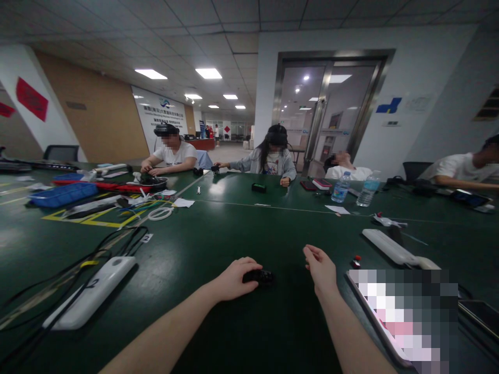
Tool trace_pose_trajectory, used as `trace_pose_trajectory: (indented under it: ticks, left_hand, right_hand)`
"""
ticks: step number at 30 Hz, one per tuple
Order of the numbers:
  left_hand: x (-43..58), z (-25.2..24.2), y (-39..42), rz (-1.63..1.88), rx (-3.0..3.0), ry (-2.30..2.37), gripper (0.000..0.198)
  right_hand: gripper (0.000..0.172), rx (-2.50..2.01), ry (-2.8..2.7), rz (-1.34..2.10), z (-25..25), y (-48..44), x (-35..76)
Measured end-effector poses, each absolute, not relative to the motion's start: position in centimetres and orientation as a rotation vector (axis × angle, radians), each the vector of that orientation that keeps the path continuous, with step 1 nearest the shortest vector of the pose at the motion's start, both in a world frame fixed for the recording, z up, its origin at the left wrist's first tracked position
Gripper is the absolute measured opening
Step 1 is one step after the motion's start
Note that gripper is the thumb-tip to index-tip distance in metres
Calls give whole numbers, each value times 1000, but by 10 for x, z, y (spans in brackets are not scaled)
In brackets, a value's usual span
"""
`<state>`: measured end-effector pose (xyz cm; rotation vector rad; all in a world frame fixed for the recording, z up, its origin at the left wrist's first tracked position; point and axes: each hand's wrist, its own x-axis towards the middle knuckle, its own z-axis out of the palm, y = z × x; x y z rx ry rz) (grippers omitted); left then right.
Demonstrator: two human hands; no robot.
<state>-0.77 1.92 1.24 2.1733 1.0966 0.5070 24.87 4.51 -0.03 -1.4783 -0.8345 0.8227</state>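
A: What's the left hand (234, 278) doing?

B: It's cupped, palm down, with the fingers lying over the near end of a small black object (262, 277). I can't tell whether it's a firm grip or just a touch, and I can't make out what the object is.

A: Where's that object?

B: On the dark green table (280, 322), right in front of the person, with most of its far end showing past the fingertips.

A: And the right hand (320, 269)?

B: Open and empty. The fingers are slightly curved and relaxed, the wrist is tilted up, and the fingertips point away from the person. It touches nothing I can see, and stands just beside the black object, off to its right.

A: What's near it?

B: A small red-topped item (356, 261) and a long white bar-shaped device (390, 246) lie further right. A pixel-blurred flat slab (401, 322) sits by the right forearm, which reaches forward from the bottom of the view, as does the left.
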Motion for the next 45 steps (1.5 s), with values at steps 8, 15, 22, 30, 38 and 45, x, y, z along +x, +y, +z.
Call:
trace_pose_trajectory:
  ticks: [8, 15, 22, 30, 38, 45]
  left_hand:
    - [-6, 1, 26, 590, 2290, 1062, 40]
    - [-7, 3, 24, 576, 2267, 1058, 38]
    - [-6, 5, 22, 591, 2235, 1065, 35]
    - [-6, 10, 17, 644, 2245, 1091, 34]
    - [-9, 12, 17, 544, 2431, 1043, 29]
    - [-12, 12, 17, 482, 2529, 1080, 31]
  right_hand:
    - [15, -1282, -2163, 787, 35, 0, 192]
    - [16, -1392, -2186, 802, 32, -2, 187]
    - [15, -1408, -2210, 800, 35, -2, 187]
    - [7, -1484, -2158, 720, 33, -1, 185]
    - [14, -1405, -2073, 1001, 26, 8, 194]
    - [8, -1322, -1945, 1088, 15, 15, 196]
